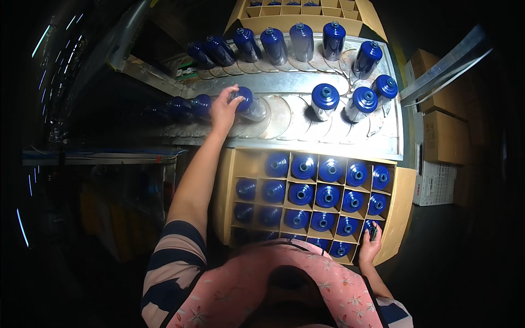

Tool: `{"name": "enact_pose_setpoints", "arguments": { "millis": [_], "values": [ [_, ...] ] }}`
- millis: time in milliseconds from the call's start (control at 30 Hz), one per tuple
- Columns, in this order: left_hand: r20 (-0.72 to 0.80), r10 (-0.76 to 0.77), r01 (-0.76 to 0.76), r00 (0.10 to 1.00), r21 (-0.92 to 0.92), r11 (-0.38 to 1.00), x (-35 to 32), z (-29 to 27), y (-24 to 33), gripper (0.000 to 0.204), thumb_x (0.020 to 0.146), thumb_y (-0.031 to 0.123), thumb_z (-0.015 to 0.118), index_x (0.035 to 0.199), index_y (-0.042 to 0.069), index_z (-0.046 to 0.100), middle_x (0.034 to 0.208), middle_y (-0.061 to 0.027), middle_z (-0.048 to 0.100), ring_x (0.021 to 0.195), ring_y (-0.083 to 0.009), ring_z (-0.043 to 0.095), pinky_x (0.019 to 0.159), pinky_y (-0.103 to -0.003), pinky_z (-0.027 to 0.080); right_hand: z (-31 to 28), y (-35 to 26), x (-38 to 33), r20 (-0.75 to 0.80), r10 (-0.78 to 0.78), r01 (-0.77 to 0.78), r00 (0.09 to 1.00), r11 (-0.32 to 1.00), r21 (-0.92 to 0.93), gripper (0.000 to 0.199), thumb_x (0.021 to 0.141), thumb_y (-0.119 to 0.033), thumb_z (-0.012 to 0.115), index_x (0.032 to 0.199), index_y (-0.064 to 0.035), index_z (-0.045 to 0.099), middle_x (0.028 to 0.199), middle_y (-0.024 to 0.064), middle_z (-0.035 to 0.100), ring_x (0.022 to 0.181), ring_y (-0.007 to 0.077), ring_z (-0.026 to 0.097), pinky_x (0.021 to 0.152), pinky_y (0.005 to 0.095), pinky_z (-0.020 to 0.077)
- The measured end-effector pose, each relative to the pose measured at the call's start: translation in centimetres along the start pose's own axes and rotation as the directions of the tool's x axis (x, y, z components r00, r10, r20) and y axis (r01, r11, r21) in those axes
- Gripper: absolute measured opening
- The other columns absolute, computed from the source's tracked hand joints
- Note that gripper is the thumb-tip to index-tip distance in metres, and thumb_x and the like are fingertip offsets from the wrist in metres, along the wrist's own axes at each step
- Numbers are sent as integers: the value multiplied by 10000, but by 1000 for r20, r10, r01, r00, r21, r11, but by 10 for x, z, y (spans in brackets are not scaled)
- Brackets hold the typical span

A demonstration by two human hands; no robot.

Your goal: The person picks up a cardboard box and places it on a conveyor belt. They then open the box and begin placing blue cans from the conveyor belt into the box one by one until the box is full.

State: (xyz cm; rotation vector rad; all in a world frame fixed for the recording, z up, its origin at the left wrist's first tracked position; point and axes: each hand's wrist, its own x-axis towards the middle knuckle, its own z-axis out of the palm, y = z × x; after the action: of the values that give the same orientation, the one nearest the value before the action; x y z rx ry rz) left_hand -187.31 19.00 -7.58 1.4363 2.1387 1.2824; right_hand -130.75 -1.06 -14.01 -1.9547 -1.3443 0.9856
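My left hand (223, 111) reaches forward over the conveyor. Its fingers close round the top of a blue bottle (253, 111) with a clearer lower part, which leans a little to the right at the base. Down at the near right, my right hand (371, 246) has its fingers round the neck of another blue bottle (368, 225) in the last column of a divided cardboard box (403, 210). Blue bottles, necks up, fill most of the cells in view. One far-left cell (250, 165) holds no bottle. My chest hides part of the near row.
The metal conveyor (295, 123) carries several blue bottles (302, 44) round its loop. A second divided box (295, 24) stands behind it. Stacked cartons (445, 136) and a white crate (436, 183) are at the right, beside a slanting metal bar (445, 68).
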Motion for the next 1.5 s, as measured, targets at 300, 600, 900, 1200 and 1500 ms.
{"name": "enact_pose_setpoints", "arguments": {
  "millis": [300,600,900,1200,1500],
  "values": [
    [201,75,-59,977,-81,995,-15,102,74,299,802,154,726,1082,93,640,1202,-65,678,1012,-241,665,878,-320,497,-4,3,-5,-68,-52,51,996,999,-13,353,863,-40,644,1213,-69,606,1098,66,672,840,138,609,776,276,493],
    [178,188,-192,966,8,981,-38,138,103,397,817,149,731,1192,83,619,1280,-73,634,1086,-202,615,926,-323,474,-15,3,-9,-68,-44,46,997,998,36,329,872,-37,641,1199,-69,612,1061,87,674,842,144,611,768,283,498],
    [-117,-210,212,971,5,977,-190,-3,-10,436,850,207,709,1256,95,596,1180,-160,603,1070,-282,581,938,-361,451,-17,17,-15,-46,-66,69,997,996,62,331,872,-57,640,1202,-47,610,1089,132,673,964,220,646,877,325,484],
    [-43,-467,459,883,278,844,-322,-49,-39,478,973,455,480,1335,143,491,1116,-190,663,1039,-397,620,890,-470,467,0,36,-35,8,181,-175,983,938,299,255,850,30,660,1090,-49,628,875,11,605,692,80,535,591,241,467],
    [-1,-500,468,866,352,811,-317,-56,-61,406,976,413,473,1252,123,541,1043,-217,675,986,-442,616,853,-496,475,-91,-88,-51,125,-64,37,990,978,205,183,820,-3,703,1002,-20,688,717,-27,598,556,39,480,517,195,400]
  ]
}}
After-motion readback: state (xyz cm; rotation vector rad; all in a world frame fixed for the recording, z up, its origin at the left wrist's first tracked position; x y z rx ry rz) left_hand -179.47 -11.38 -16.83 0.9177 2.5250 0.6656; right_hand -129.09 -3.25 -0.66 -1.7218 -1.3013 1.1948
